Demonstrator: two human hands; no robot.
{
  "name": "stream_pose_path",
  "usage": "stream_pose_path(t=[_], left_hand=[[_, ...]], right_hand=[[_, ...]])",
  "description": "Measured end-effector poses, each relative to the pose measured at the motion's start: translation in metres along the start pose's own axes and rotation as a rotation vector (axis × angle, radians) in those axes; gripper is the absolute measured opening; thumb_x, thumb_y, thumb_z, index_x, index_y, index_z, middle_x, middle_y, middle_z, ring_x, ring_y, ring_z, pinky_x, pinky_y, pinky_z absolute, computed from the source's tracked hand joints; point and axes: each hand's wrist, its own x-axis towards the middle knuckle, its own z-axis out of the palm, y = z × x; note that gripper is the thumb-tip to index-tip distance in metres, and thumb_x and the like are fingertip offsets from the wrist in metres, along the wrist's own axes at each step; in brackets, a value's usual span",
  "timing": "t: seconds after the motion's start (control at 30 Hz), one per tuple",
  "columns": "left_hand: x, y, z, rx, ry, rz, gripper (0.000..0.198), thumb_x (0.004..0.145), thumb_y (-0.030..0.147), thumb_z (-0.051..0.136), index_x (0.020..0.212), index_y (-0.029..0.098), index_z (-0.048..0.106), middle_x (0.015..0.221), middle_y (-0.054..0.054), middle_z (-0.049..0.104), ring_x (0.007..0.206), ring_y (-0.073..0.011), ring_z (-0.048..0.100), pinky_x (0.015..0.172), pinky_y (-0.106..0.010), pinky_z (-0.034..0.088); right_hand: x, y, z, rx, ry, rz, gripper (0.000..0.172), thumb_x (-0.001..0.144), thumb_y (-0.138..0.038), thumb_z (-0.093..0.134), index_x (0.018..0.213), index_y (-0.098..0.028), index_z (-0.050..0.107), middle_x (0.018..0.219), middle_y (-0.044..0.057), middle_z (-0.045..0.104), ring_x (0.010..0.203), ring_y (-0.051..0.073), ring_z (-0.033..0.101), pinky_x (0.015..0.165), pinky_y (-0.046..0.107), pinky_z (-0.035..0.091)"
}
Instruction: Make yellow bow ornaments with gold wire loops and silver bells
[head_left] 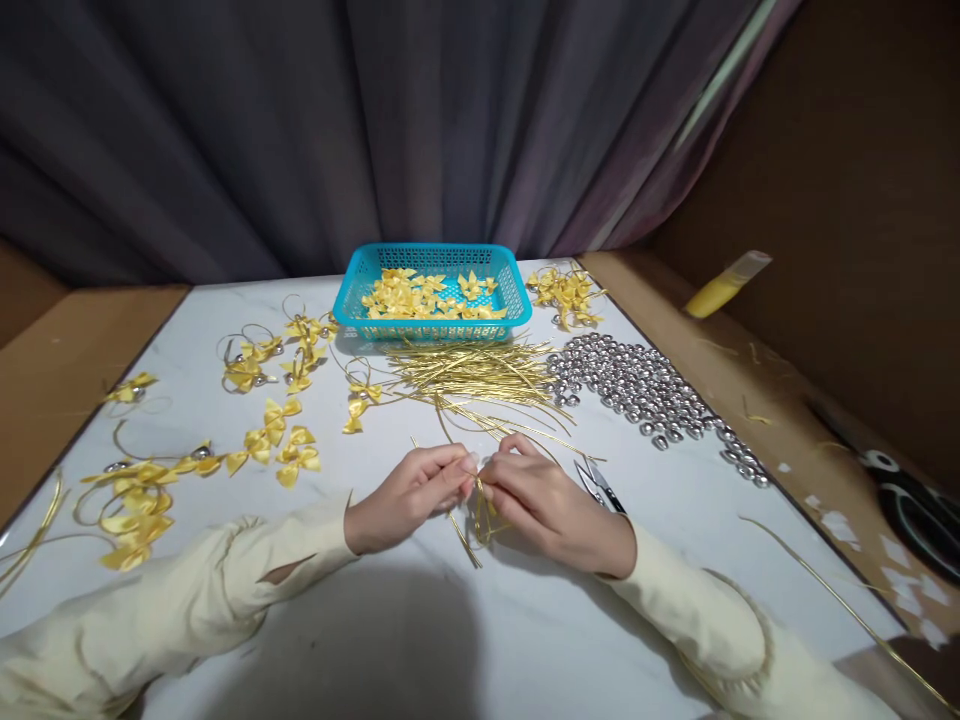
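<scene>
My left hand (409, 496) and my right hand (541, 503) meet at the middle of the white table (390, 620), fingertips pinched together on a thin gold cord (478, 512) that loops below them. Both hands are closed on the cord. Just beyond them lies a pile of cut gold cords (472, 370). Small thread snips (598, 484) lie right of my right hand.
A turquoise basket (433, 290) of yellow ribbon bows stands at the back. Silver bells (645, 390) are heaped to the right. Finished yellow bows with loops (262, 440) spread over the left side. Black scissors (911, 500) and a yellow tube (724, 285) lie on the brown surface at right.
</scene>
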Motion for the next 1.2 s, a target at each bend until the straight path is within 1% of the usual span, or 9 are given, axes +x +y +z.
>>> stream_pose_path(t=[0.1,0.23,0.43,0.53,0.67,0.83,1.0,1.1,1.2], left_hand=[[0.0002,-0.0013,0.0004,0.023,0.028,0.014,0.036,0.087,0.045,0.046,0.067,0.015,0.045,0.055,0.007,0.031,0.046,-0.0056,0.024,0.044,-0.021,0.017],[0.0015,-0.0019,0.0008,0.076,0.060,0.061,0.037,0.087,0.047,0.044,0.068,0.015,0.045,0.053,0.008,0.028,0.046,-0.0062,0.023,0.044,-0.021,0.019],[0.0013,-0.0006,-0.0014,0.226,0.121,0.116,0.036,0.089,0.045,0.041,0.067,0.016,0.043,0.054,0.007,0.032,0.049,-0.0073,0.028,0.047,-0.021,0.024],[0.0006,0.0005,-0.0015,0.287,0.130,0.138,0.034,0.089,0.043,0.041,0.069,0.016,0.045,0.056,0.006,0.035,0.051,-0.0078,0.030,0.048,-0.021,0.026],[0.0005,0.0017,-0.0004,0.333,0.141,0.155,0.033,0.089,0.043,0.041,0.071,0.016,0.046,0.057,0.005,0.035,0.051,-0.0081,0.031,0.048,-0.021,0.026],[0.0002,0.0027,0.0002,0.312,0.100,0.145,0.034,0.088,0.045,0.041,0.070,0.017,0.043,0.055,0.007,0.031,0.049,-0.0076,0.027,0.046,-0.021,0.024],[-0.0010,0.0043,0.0001,0.288,0.029,0.141,0.034,0.089,0.044,0.040,0.068,0.017,0.041,0.055,0.007,0.032,0.049,-0.0075,0.027,0.046,-0.021,0.024],[-0.0015,0.0047,0.0004,0.289,0.001,0.143,0.033,0.089,0.041,0.039,0.068,0.017,0.041,0.055,0.007,0.032,0.049,-0.0075,0.027,0.046,-0.021,0.023],[-0.0016,0.0039,0.0005,0.297,-0.010,0.136,0.031,0.090,0.040,0.039,0.068,0.017,0.041,0.054,0.007,0.031,0.048,-0.0073,0.026,0.045,-0.021,0.023]], right_hand=[[-0.0013,0.0012,0.0008,0.018,0.028,0.003,0.025,0.092,-0.017,0.029,0.076,-0.018,0.048,0.065,0.000,0.051,0.060,0.013,0.041,0.075,0.033,0.038],[-0.0022,0.0027,0.0020,0.045,0.070,0.016,0.019,0.092,-0.016,0.034,0.081,-0.017,0.050,0.070,0.002,0.056,0.067,0.014,0.046,0.076,0.032,0.038],[-0.0019,0.0039,0.0026,0.019,0.110,0.053,0.015,0.091,-0.020,0.039,0.080,-0.018,0.050,0.068,0.001,0.055,0.065,0.014,0.047,0.075,0.033,0.037],[-0.0026,0.0048,0.0028,0.007,0.125,0.066,0.014,0.090,-0.023,0.041,0.081,-0.018,0.051,0.066,0.000,0.056,0.064,0.014,0.048,0.075,0.033,0.036],[-0.0035,0.0059,0.0023,0.009,0.115,0.038,0.014,0.091,-0.023,0.042,0.083,-0.018,0.052,0.072,0.001,0.059,0.067,0.014,0.049,0.077,0.034,0.036],[-0.0030,0.0047,-0.0022,0.065,0.068,0.025,0.014,0.091,-0.018,0.041,0.088,-0.017,0.055,0.074,0.002,0.059,0.067,0.014,0.050,0.078,0.034,0.034],[-0.0032,0.0041,-0.0042,0.067,0.025,0.040,0.018,0.090,-0.016,0.039,0.082,-0.016,0.055,0.067,0.001,0.053,0.062,0.013,0.047,0.074,0.033,0.034],[-0.0040,0.0053,-0.0018,0.018,0.042,0.029,0.019,0.087,-0.012,0.037,0.075,-0.017,0.051,0.063,0.000,0.049,0.059,0.013,0.043,0.071,0.033,0.032],[-0.0042,0.0059,0.0014,-0.036,0.089,0.025,0.018,0.081,-0.007,0.036,0.069,-0.018,0.045,0.062,0.000,0.049,0.057,0.013,0.042,0.069,0.033,0.030]])
